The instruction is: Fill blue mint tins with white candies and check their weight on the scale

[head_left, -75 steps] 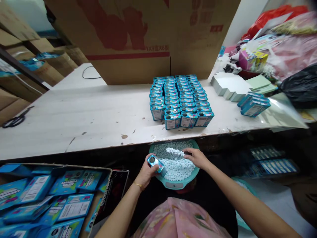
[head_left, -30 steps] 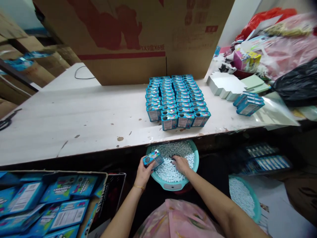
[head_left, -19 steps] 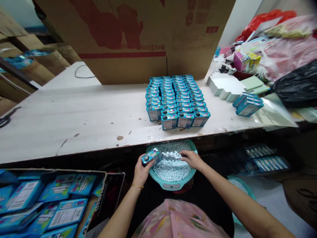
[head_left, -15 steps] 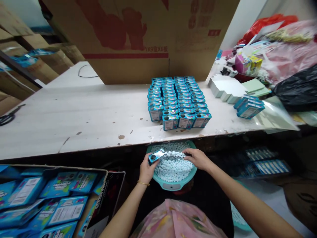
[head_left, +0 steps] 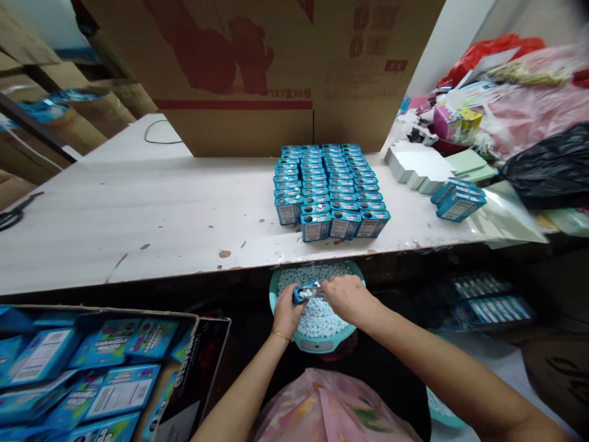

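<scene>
My left hand (head_left: 286, 314) grips a small blue candy box (head_left: 307, 291), tilted on its side over a teal basin (head_left: 322, 344) full of pale blue-white candies (head_left: 317, 316). My right hand (head_left: 347, 298) is closed right against the box's open end, fingers pinched on candies. The basin sits on my lap below the table's front edge. On the white table (head_left: 161, 215) stands a block of several upright blue boxes (head_left: 329, 190) with round holes on top.
A cardboard box (head_left: 83, 374) of flat blue packs sits at lower left. A big brown carton (head_left: 257, 67) stands behind the block. White trays (head_left: 416, 166), a few blue boxes (head_left: 458, 199), bags and clutter lie right. Scissors (head_left: 13, 215) at far left.
My right hand rose from the candies and came left to the box's opening. My left hand tilted the box and brought it further over the basin.
</scene>
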Tool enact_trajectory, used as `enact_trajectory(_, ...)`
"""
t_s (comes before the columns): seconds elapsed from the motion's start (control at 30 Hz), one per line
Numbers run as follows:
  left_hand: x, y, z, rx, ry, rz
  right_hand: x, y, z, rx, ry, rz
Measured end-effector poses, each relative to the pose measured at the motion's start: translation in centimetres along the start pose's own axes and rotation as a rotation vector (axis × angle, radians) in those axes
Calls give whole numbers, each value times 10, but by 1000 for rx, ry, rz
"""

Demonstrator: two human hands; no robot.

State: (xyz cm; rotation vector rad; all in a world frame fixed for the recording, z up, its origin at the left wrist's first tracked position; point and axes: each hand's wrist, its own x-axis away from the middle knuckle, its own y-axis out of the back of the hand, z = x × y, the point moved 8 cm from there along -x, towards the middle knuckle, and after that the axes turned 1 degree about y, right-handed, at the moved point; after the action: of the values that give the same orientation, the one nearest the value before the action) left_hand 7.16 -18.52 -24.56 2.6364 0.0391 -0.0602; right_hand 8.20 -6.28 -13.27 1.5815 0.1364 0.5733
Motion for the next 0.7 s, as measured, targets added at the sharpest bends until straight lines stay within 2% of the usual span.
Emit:
enact_trajectory(0.1, 0, 6, 6, 32, 43, -16, 8, 0, -17, 4, -22, -13)
enact_trajectory(0.17, 0, 11, 15, 85, 91, -29, 14, -13, -39, 4, -67, -10)
enact_trajectory(0.23, 1, 13, 26, 181, 165, -34, 15, -40, -60, -3, -129, 32)
enact_trajectory(0.3, 2, 10, 39, 309, 278, -29, 10, -75, -70, -40, -176, 88)
enact_trajectory(0.4, 6, -5, 52, 530, 476, -25, -8, -121, -57, -121, -185, 105)
enact_trajectory(0.47, 9, -19, 50, 676, 561, -2, -21, -137, -42, -223, -192, 63)
enact_trajectory(0.6, 14, -32, 37, 832, 632, 61, -30, -146, -28, -456, -208, -32)
enact_trajectory(0.7, 16, -19, 27, 867, 597, 105, -29, -148, -36, -510, -194, -41)
